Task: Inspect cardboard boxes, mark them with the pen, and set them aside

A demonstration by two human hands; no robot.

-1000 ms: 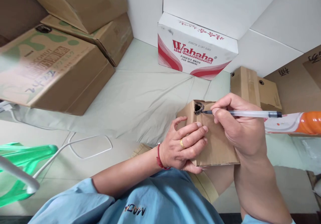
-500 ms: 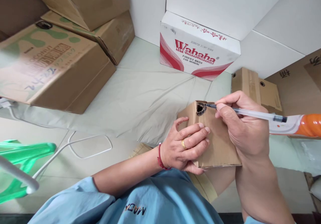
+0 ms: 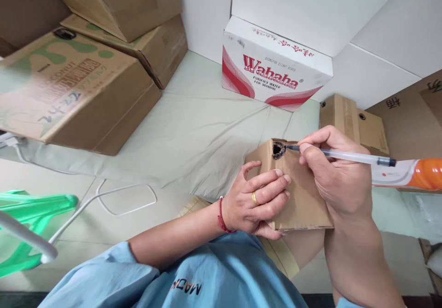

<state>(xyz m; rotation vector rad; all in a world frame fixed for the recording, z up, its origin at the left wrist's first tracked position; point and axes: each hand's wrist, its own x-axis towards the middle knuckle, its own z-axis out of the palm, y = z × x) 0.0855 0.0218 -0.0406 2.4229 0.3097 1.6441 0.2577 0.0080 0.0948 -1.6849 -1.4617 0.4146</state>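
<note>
A small brown cardboard box (image 3: 305, 197) rests on my lap, tilted toward me. Near its top corner is a ragged hole (image 3: 278, 150) with black marks round its edge. My left hand (image 3: 264, 202), with a gold ring and a red cord bracelet, grips the box, its fingers lying across the top and the thumb at the lower edge. Between the thumb and fingers of my right hand (image 3: 331, 170) is a pen (image 3: 355, 157) with a clear barrel. Its dark tip meets the cardboard at the right rim of the hole.
A white and red water carton (image 3: 272, 73) stands against the wall on a pale cloth-covered surface (image 3: 193, 119). Large cardboard boxes (image 3: 103, 110) are stacked at left, smaller boxes (image 3: 355, 119) at right. An orange bottle (image 3: 426, 173) lies at right; a green plastic bag (image 3: 34, 211) hangs at lower left.
The whole view has shifted slightly, moving the scene a little to the right. The pen tip stays by the hole's right rim, marginally lower; both hands keep their hold.
</note>
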